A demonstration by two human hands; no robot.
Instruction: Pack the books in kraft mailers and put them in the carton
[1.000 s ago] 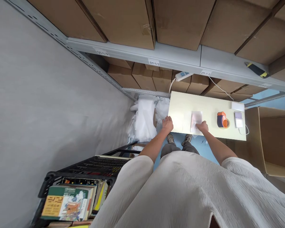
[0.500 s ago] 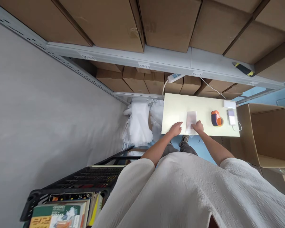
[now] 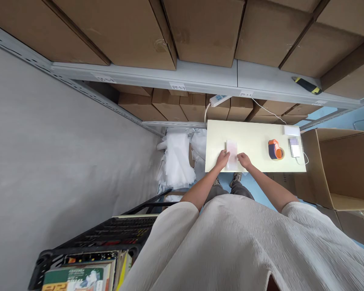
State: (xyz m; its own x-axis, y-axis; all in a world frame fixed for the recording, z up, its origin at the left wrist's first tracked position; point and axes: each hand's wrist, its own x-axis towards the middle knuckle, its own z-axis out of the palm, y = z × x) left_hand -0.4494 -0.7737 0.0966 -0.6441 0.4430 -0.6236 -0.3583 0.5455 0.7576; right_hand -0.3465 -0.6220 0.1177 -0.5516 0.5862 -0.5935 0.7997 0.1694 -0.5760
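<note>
On the pale tabletop lies a flat, pinkish-white packet in a translucent wrapping. My left hand grips its left edge, thumb on top. My right hand is curled closed at the packet's right edge; whether it pinches a bit of wrapping is too small to tell. Right of the hands stands an orange and dark blue tape dispenser with a roll of tape.
White wrapping sheets are heaped left of the table. An open carton stands at the right. Shelves of boxes overhang the table, with a utility knife on one ledge. A black crate of books is behind, lower left.
The packet has moved left across the table. My left hand has taken hold of its left edge. My right hand has come off its face and moved left to its right edge.
</note>
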